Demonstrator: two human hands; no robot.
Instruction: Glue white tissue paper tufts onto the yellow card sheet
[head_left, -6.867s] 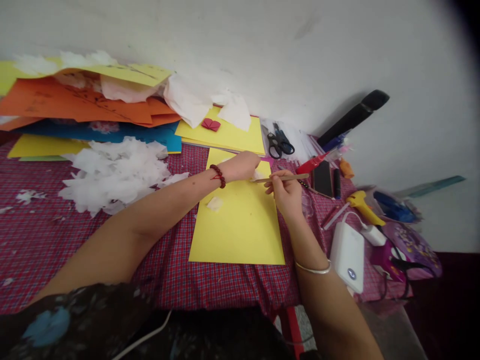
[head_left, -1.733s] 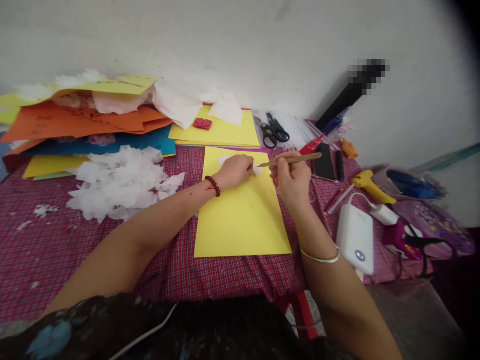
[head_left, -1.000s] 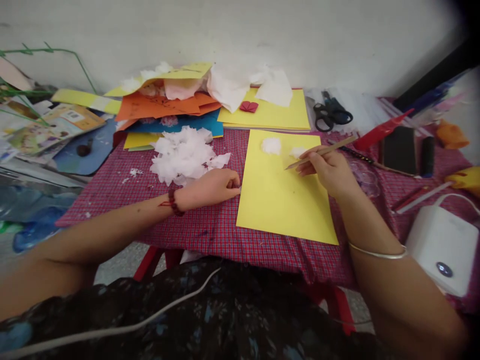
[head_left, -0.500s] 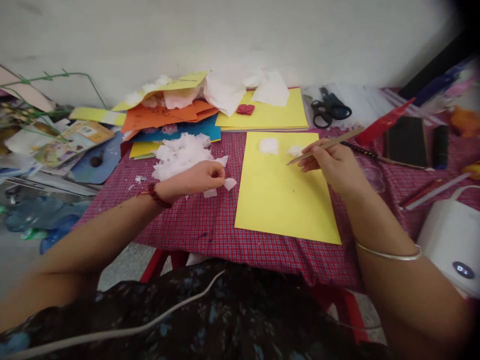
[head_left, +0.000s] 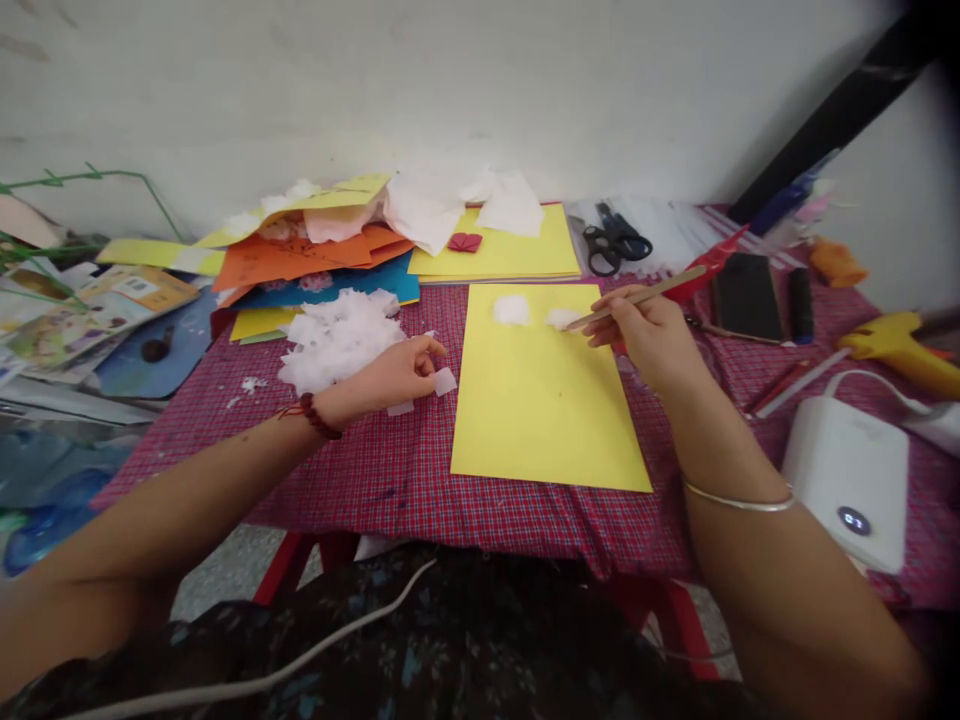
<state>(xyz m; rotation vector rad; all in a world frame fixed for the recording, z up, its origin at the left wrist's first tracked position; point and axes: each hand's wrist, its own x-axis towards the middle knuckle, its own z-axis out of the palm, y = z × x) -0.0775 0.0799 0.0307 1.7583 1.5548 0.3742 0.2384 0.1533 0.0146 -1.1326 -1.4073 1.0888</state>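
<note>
So, the yellow sheet (head_left: 551,410) is lying flat on the cloth-covered surface (head_left: 405,475), and at its right edge my right grip (head_left: 651,335) is pinching a wooden stick (head_left: 675,282) like a pen. I'm presumably holding it this way for fine steering of the pointed end, which is hanging by the right-hand tuft (head_left: 561,318) near the sheet's far edge; whether it's touching, I can't be sure. The left-hand tuft (head_left: 511,309) is sitting just beside that one on the sheet.

Over at the sheet's left edge, my left grip (head_left: 405,375) is curling, with a small white square (head_left: 445,381) showing right at the thumb, just off the sheet. Whether I'm pinching it or merely covering its edge, the view isn't telling me. The white paper pile (head_left: 337,335) is lying left of the sheet, probably to be staying within reach without crowding it. The scissors (head_left: 616,240) are resting beyond the sheet's far right corner, likely out of the way.

My left forearm is slanting in from the near left of the sheet, wrist almost straight; my right is angling up from its near right, fingers leading inward over the edge.
</note>
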